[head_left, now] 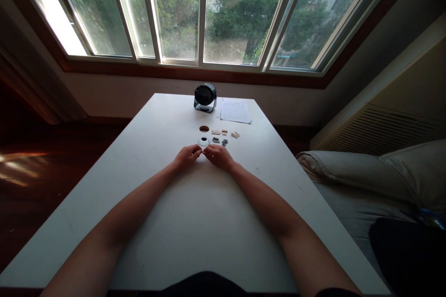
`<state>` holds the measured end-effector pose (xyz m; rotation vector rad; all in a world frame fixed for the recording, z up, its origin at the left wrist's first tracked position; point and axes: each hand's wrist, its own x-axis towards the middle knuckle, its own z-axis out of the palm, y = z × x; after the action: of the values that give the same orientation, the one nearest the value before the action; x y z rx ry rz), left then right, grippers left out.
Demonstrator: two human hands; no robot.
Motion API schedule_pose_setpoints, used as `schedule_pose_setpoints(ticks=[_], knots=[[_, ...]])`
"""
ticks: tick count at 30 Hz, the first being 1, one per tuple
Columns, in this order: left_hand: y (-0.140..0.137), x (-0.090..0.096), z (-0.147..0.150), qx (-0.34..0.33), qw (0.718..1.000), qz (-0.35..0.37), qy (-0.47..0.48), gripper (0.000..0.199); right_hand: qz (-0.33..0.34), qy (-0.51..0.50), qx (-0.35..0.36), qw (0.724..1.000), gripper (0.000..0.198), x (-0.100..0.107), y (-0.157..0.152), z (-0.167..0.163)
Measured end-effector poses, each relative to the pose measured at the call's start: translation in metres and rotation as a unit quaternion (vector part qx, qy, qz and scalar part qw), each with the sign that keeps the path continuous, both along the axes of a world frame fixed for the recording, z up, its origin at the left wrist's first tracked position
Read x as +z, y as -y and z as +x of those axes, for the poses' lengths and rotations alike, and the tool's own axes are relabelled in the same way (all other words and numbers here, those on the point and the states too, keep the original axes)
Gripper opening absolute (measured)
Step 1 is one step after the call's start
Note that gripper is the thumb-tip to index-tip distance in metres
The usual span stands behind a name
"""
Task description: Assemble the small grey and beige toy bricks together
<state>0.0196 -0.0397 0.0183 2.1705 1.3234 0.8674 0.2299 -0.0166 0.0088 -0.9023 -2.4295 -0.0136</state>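
My left hand (188, 155) and my right hand (218, 154) meet over the white table, with their fingertips pinched close together. Whatever they may hold between them is too small to make out. Just beyond the fingers lies a round white piece (199, 142) with a dark centre, and a brown disc (204, 128) is behind that. To its right sit small groups of tiny parts: gold-coloured pieces (216, 132), more gold pieces (225, 132), pale cream pieces (235, 134), dark grey pieces (216, 140) and another dark cluster (225, 142) close to my right hand.
A black desk fan (205, 96) stands toward the table's far end, beside a printed paper sheet (235, 111). The white table (202, 222) narrows away toward a wide window (181, 14). On the right is a cushioned seat or bed (348, 167).
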Motion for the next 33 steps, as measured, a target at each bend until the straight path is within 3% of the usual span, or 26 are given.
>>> schedule_pose_setpoints(ticks=[33], knots=[[-0.0015, -0.0023, -0.0014, -0.011, 1.000, 0.003, -0.014, 0.029, -0.017, -0.044, 0.026, 0.999, 0.017, -0.0046, -0.0022, 0.0005]])
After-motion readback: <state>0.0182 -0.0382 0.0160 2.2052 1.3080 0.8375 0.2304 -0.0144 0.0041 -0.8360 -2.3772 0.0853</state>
